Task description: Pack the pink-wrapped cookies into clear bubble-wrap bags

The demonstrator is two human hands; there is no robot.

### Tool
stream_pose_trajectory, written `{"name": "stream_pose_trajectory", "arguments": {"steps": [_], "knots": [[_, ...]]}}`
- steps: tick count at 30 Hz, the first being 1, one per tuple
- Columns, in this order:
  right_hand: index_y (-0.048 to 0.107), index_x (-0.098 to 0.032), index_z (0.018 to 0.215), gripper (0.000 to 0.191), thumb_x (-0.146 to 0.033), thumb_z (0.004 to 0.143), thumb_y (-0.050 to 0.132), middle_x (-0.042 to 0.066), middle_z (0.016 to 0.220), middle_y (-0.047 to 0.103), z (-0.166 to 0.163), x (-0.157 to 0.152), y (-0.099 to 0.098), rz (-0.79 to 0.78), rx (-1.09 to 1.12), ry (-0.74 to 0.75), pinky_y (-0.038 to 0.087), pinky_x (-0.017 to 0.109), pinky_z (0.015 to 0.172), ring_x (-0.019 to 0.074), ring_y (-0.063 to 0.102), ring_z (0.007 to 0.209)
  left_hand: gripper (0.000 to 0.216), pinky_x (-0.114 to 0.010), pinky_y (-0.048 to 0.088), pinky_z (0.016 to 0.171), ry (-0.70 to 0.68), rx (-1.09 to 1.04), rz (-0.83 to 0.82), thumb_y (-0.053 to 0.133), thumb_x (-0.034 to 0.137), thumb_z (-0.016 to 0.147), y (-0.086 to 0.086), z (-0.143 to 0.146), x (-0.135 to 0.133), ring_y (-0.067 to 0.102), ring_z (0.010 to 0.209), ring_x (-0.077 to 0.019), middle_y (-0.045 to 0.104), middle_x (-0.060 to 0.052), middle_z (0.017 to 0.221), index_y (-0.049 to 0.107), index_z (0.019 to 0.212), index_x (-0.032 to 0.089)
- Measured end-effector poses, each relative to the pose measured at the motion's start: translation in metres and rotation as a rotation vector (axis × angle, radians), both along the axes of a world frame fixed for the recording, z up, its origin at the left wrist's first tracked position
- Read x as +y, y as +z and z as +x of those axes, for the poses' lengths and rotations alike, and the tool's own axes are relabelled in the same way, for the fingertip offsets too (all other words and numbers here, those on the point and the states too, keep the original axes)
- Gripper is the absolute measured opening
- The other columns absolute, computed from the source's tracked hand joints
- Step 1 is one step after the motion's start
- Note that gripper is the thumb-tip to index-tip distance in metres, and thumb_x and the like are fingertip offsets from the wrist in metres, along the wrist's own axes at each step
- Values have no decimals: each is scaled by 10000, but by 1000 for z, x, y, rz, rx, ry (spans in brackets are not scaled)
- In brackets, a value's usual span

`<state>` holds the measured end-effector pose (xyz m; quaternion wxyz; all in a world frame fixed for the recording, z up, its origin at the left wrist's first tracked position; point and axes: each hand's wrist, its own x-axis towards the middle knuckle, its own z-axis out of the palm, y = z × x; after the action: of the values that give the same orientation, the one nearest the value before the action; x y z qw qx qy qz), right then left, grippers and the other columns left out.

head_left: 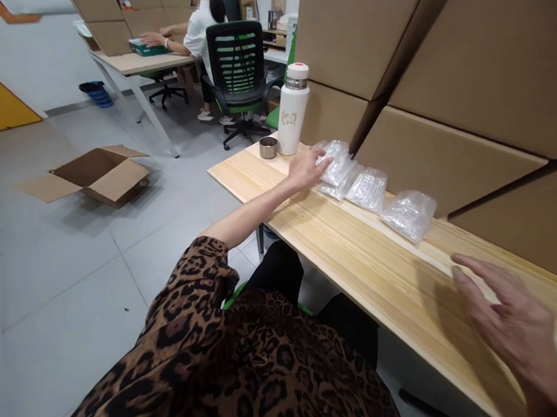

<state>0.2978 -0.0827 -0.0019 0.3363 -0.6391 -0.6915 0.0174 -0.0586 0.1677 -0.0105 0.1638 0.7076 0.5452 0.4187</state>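
My left hand (307, 167) reaches to the far left of a row of clear plastic bags (366, 189) on the wooden table (338, 237). Its fingers are apart and lie at the edge of the leftmost bags (336, 163), which overlap one another; whether they press on the plastic I cannot tell. A separate clear bag (409, 215) lies at the right end of the row. What the bags contain is too small to make out. Over the right part of the table hovers my right hand (508, 317), fingers apart, holding nothing.
A white thermos (294, 112) stands beside a small metal cup (268, 147) at the table's left end. Stacked cardboard boxes (451, 156) line the back edge. On the floor sits an open carton (106, 173). A co-worker (199, 30) sits by another table (131, 61), near an office chair (235, 67).
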Motion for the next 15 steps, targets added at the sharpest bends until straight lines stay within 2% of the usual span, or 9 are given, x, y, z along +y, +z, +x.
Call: {"name": "stream_pose_trajectory", "arguments": {"steps": [3, 5, 7, 9, 10, 13, 15], "knots": [[766, -450, 1005, 208, -516, 888, 607, 104, 1157, 810, -27, 24, 8, -30, 59, 60, 529, 454, 454, 369, 776, 1094, 765, -722, 273, 1303, 72, -102, 1, 941, 566, 733, -5, 31, 19, 457, 1535, -514, 670, -190, 1446, 697, 1362, 206], [773, -370, 1017, 247, -499, 885, 609, 114, 1196, 808, -44, 47, 13, -65, 104, 71, 597, 486, 578, 367, 781, 1034, 963, -797, 151, 1309, 81, -199, -39, 1002, 524, 624, -11, 44, 30, 334, 1605, -561, 610, -200, 1529, 625, 1461, 230], [774, -295, 1041, 283, -472, 877, 625, 128, 1227, 802, -60, 76, 15, -107, 194, 88, 640, 519, 812, 342, 771, 1001, 1015, -839, 94, 1292, 84, -274, -96, 1002, 442, 612, -17, 49, 36, 279, 1625, -577, 574, -205, 1572, 572, 1510, 248], [767, -238, 1041, 294, -430, 848, 655, 134, 1183, 802, -79, 111, 14, -152, 329, 113, 613, 523, 970, 319, 750, 1009, 1012, -826, 107, 1301, 81, -318, -124, 978, 344, 639, -22, 49, 34, 270, 1635, -557, 535, -197, 1609, 529, 1544, 275], [759, -218, 1040, 299, -412, 830, 672, 134, 1139, 798, -90, 129, 13, -179, 410, 126, 612, 510, 965, 310, 742, 1004, 1016, -790, 137, 1320, 74, -329, -119, 960, 298, 660, -24, 47, 30, 276, 1642, -530, 508, -190, 1634, 500, 1566, 288], [723, -204, 1040, 288, -393, 829, 671, 92, 1003, 768, -126, 177, 7, -220, 555, 126, 620, 397, 739, 240, 717, 824, 1054, -621, 241, 1368, 46, -313, -37, 886, 212, 751, -27, 39, 11, 286, 1669, -411, 389, -202, 1721, 346, 1655, 255], [701, -206, 999, 235, -361, 823, 692, 56, 906, 729, -149, 200, 4, -240, 680, 81, 539, 304, 586, 190, 668, 710, 1046, -559, 260, 1381, 47, -293, 23, 844, 211, 818, -29, 34, -2, 259, 1685, -361, 339, -213, 1751, 254, 1682, 213]]}}
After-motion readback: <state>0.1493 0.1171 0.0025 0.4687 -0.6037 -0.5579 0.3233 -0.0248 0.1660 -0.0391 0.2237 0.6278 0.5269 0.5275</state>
